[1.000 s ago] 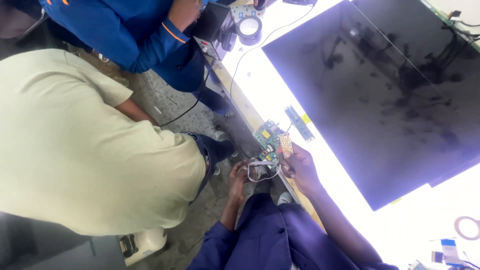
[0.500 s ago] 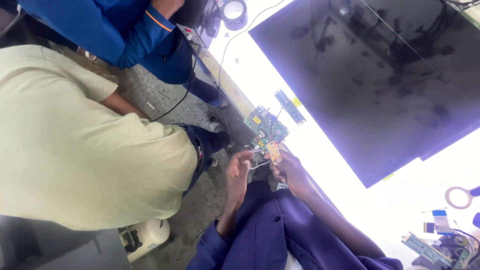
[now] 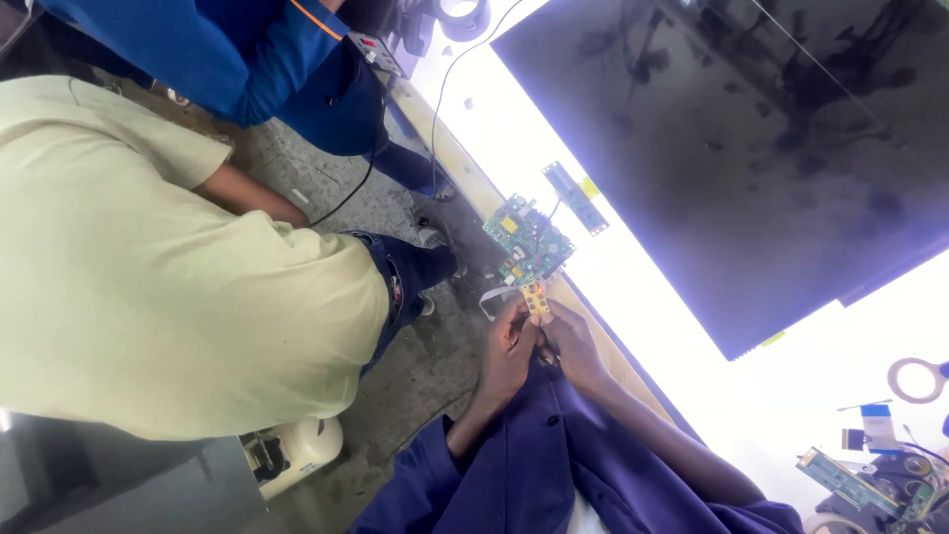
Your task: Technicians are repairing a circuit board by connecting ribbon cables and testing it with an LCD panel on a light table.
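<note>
Navy-blue sleeves run up from the bottom of the frame, and both forearms converge so that the two hands meet just below the edge of the worktop (image 3: 682,326), a brightly lit white surface. The left hand (image 3: 507,348) rises with the wrist nearly straight, its fingers curled inward and pressed against one side of a small yellow circuit strip (image 3: 535,297). The right hand (image 3: 575,346) comes in from the other side with the wrist bent, fingers likewise drawn together, pinching the lower end of the same strip; the two hands touch each other around it. The strip stands roughly upright between the fingertips, its upper end just beside a green circuit board (image 3: 529,238) that lies at the worktop's edge. A pale flat ribbon cable (image 3: 494,296) hangs just left of the strip, near the left hand. A narrow green board strip (image 3: 574,198) lies on the worktop just beyond the green board, and a large dark display panel (image 3: 751,148) covers much of the lit surface. To the left, another person in a pale yellow shirt (image 3: 168,287) bends over the concrete floor (image 3: 415,376), and a further person in a bright blue top (image 3: 198,49) stands at the upper left.
</note>
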